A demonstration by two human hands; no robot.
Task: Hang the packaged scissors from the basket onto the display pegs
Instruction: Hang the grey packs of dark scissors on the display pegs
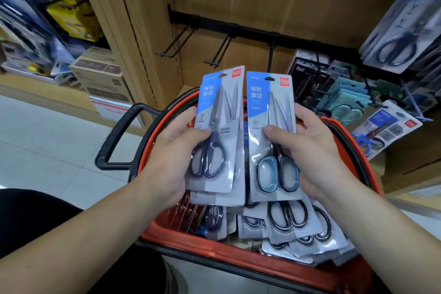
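Legibly, "锋利剪切" on both packs (pixel 220 124)

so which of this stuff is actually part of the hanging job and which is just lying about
Part of the job: left hand gripping the dark-handled pack; right hand gripping the blue-handled pack; spare packs in the red basket; empty pegs.
Just lying about: cardboard boxes; yellow packets; teal packs already hung.
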